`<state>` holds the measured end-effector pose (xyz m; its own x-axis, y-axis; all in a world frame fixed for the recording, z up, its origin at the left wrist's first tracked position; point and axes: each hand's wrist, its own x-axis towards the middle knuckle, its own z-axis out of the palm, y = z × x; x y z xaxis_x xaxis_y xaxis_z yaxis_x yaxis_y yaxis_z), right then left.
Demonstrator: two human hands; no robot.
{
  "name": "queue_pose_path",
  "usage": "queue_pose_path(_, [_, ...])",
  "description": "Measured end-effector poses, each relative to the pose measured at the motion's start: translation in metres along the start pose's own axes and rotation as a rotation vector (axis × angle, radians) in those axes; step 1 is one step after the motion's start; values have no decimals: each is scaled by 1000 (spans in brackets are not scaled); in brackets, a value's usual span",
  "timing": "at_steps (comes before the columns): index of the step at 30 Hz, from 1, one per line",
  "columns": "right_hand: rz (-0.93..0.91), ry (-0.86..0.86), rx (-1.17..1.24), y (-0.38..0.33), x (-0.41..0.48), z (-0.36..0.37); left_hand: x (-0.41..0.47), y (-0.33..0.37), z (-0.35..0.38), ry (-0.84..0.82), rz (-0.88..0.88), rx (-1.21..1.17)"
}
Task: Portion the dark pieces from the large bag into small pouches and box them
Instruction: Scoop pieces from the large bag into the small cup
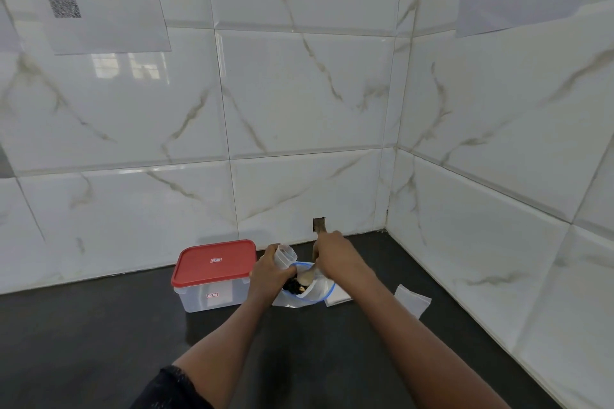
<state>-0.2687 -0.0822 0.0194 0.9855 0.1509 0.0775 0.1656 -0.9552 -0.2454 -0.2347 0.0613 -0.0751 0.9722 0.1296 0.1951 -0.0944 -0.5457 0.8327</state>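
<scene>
A large clear bag (317, 290) with a blue zip rim lies open on the dark counter, dark pieces (292, 285) showing inside. My left hand (269, 271) grips a small clear pouch (285, 256) held upright just above the bag's mouth. My right hand (334, 251) grips the handle of a wooden spoon (307, 276), whose bowl dips into the bag. A clear plastic box with a red lid (214, 262) stands shut to the left of my left hand.
Two flat empty pouches (412, 300) lie on the counter to the right of the bag. White marble-look tiled walls meet in a corner at the back right. Paper sheets hang on both walls. The black countertop (99, 342) stretches toward me.
</scene>
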Motion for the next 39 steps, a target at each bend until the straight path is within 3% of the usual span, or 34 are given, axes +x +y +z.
queue_pose_path(7, [8, -239, -97, -6, -2, 58, -5, 3, -4, -26, 27, 43])
queue_pose_path(11, [45, -321, -37, -12, 8, 68, -6, 6, -7, -24, 34, 64])
queue_pose_path(16, [80, -261, 130, -10, 15, 72, -5, 6, -8, -29, 51, 67])
queue_pose_path(19, [170, -412, 199, -19, 26, 64, -3, 4, -8, -40, 68, 89])
queue_pose_path(23, [186, -456, 141, -25, 34, 66, -1, 1, -8, -62, 102, 115])
queue_pose_path(28, [133, -367, 65, -18, 34, 75, 4, -7, -10, -50, 133, 132])
queue_pose_path(39, [104, -337, 96, -22, 32, 88, 4, -13, -11, -3, 168, 99])
